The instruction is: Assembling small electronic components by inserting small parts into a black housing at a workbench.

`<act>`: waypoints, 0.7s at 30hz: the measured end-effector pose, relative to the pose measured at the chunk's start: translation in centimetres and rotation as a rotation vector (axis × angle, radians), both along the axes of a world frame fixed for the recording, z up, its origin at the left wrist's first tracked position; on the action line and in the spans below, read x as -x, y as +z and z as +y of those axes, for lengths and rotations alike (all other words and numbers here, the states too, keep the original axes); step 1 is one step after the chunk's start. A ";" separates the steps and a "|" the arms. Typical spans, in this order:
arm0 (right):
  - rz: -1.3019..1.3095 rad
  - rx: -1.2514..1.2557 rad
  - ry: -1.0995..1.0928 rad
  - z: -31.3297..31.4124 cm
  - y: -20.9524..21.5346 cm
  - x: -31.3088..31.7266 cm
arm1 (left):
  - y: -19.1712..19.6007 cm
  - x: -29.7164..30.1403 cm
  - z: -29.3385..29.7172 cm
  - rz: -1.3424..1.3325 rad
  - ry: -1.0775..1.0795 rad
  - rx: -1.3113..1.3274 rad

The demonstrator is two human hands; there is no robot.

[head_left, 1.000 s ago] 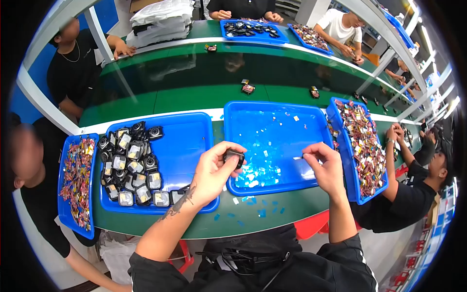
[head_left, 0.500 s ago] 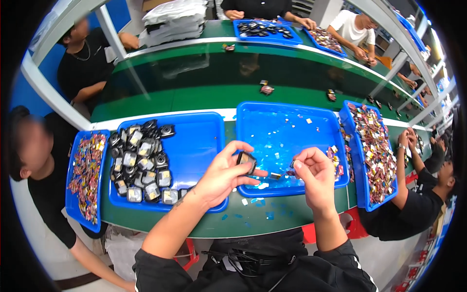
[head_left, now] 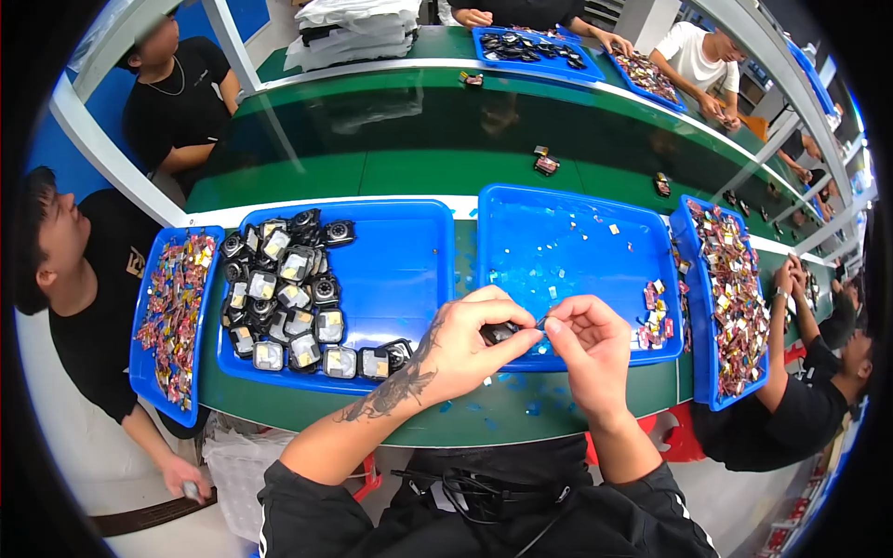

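Note:
My left hand [head_left: 465, 342] is closed around a small black watch-like casing [head_left: 499, 333], mostly hidden behind the fingers. Thumb and forefinger meet in a pinch at the casing's right side. My right hand [head_left: 597, 358] is closed too, its thumb and forefinger together almost against the left fingertips. What it pinches is tiny and dark, too small to name. Both hands are over the near edge of a blue tray [head_left: 579, 197], which has bluish film scraps scattered in it and several small reddish parts [head_left: 656, 316] at its right end.
To the left, another blue tray [head_left: 400, 279] holds many black casings [head_left: 296, 296]. Narrow blue bins of small reddish parts [head_left: 177, 321] [head_left: 733, 298] flank both trays. Beyond runs a green belt [head_left: 419, 172] carrying a few parts [head_left: 546, 164]. Co-workers stand or sit on both sides.
My hands have come together at the fingertips. The left has turned over, so the casing that showed in its fingers is now mostly covered. The view has shifted slightly.

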State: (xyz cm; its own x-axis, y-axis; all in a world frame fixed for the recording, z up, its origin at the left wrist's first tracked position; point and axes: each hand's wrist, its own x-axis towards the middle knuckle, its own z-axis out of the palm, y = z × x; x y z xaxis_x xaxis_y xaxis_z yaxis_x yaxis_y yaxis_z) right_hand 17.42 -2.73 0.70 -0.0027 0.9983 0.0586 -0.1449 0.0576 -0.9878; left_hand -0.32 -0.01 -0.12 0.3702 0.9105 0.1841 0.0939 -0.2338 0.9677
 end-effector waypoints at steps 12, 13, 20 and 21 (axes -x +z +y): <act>-0.563 -0.353 0.040 1.1 1.2 0.3 | 0.8 0.2 -0.2 -0.087 0.067 0.205; -0.546 -0.342 0.025 1.1 1.1 0.6 | 0.8 0.2 -0.2 -0.080 0.074 0.202; -0.739 -0.595 -0.043 1.5 0.4 0.3 | -1.0 -0.5 0.3 -0.055 0.061 0.101; -0.772 -0.649 -0.009 1.4 0.7 0.0 | -0.9 -0.6 0.0 -0.127 0.077 0.154</act>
State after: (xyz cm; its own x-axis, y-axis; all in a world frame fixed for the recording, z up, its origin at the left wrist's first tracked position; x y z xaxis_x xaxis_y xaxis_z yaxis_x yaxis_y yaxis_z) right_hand 17.42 -1.34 1.39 -0.2618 0.7741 0.5765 0.5241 0.6156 -0.5886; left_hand 0.24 -0.03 -1.03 0.2815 0.9561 0.0816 -0.0192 -0.0794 0.9967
